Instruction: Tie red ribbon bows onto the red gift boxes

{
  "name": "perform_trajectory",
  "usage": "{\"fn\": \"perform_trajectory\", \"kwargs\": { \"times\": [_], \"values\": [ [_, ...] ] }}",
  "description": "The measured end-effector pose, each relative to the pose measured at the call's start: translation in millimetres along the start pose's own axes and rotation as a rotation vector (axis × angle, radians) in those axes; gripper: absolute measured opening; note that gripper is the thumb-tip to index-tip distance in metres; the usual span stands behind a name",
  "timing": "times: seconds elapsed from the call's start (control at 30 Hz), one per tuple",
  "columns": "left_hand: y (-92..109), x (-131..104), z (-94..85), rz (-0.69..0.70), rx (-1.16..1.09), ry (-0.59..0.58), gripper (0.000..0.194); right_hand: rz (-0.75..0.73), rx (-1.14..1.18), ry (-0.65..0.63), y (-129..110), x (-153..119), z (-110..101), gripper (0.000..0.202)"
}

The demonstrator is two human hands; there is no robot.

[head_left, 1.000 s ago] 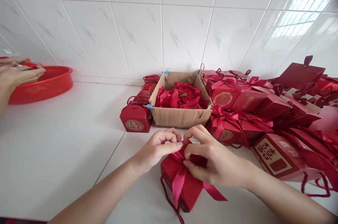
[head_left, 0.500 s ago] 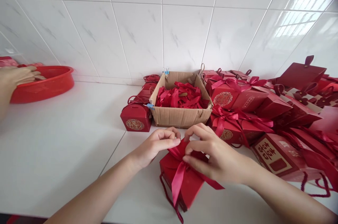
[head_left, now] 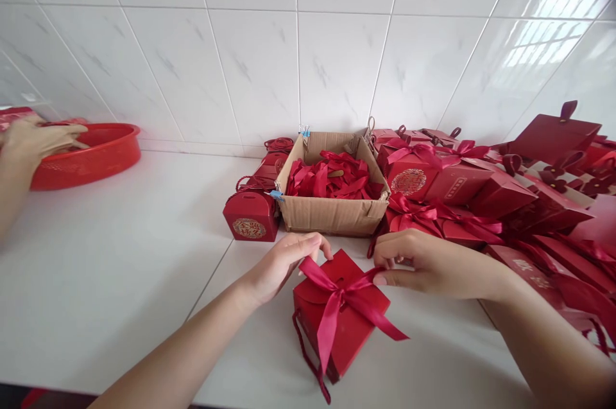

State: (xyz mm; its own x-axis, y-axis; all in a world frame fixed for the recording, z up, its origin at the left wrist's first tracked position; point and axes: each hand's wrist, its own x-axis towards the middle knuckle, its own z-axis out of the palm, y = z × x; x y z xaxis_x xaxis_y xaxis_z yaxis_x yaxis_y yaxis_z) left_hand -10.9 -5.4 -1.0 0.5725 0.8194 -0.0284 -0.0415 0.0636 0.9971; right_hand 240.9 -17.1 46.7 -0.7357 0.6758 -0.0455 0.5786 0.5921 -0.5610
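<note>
In front of me a small red gift box point(head_left: 312, 322) rests on the counter, turned corner-on, with a dark red cord handle point(head_left: 308, 357) hanging at its left side. A shiny red ribbon point(head_left: 330, 325) is tied in a bow over its top, with two loops spread and two tails hanging. My left hand point(head_left: 283, 264) is curled round the left loop; some of its fingers are hidden behind the ribbon and the box's far edge. Thumb and fingers of my right hand point(head_left: 418, 264) pinch the end of the right loop.
Behind the gift box stands a cardboard box point(head_left: 332, 215) of loose ribbons point(head_left: 332, 178). Red boxes point(head_left: 250, 216) line its left side; many ribboned boxes point(head_left: 447, 184) crowd the right. Far left, another person's hand point(head_left: 43, 139) is at a red plastic basin point(head_left: 106, 155).
My hands have drawn apart, the right one moving right and pulling its loop outward. The bow now lies spread and flatter across the box top. The other person's hand shifted slightly.
</note>
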Motion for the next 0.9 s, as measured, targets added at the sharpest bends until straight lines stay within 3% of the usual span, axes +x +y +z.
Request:
{"fn": "perform_trajectory", "kwargs": {
  "times": [0.23,0.33,0.5,0.6,0.77,0.8,0.9],
  "values": [
    [-4.6,-0.2,0.5,0.036,-0.007,-0.007,0.04,0.11,0.0,0.007,2.5,-15.3,-16.1,0.022],
    [-6.5,0.0,0.5,0.061,0.025,-0.001,0.041,0.125,0.048,0.101,-0.8,-16.8,-18.4,0.025],
    [-6.1,-0.4,4.3,0.091,0.052,0.03,0.042,-0.049,0.059,0.302,-11.1,-6.7,-6.9,0.02],
    [-6.1,0.0,5.4,0.123,0.052,0.073,0.04,-0.172,0.021,0.307,-13.1,-0.5,1.4,0.017],
    [-7.2,2.9,6.6,0.093,-0.062,0.155,0.044,-0.207,0.067,0.256,-12.6,1.3,5.5,0.019],
    [-7.9,3.8,7.4,0.071,-0.1,0.165,0.045,-0.223,0.081,0.211,-12.6,1.3,6.0,0.029],
    [-12.5,6.8,10.9,0.019,-0.223,0.207,0.045,-0.265,0.041,0.038,-12.3,3.3,10.7,0.087]
  ]
}}
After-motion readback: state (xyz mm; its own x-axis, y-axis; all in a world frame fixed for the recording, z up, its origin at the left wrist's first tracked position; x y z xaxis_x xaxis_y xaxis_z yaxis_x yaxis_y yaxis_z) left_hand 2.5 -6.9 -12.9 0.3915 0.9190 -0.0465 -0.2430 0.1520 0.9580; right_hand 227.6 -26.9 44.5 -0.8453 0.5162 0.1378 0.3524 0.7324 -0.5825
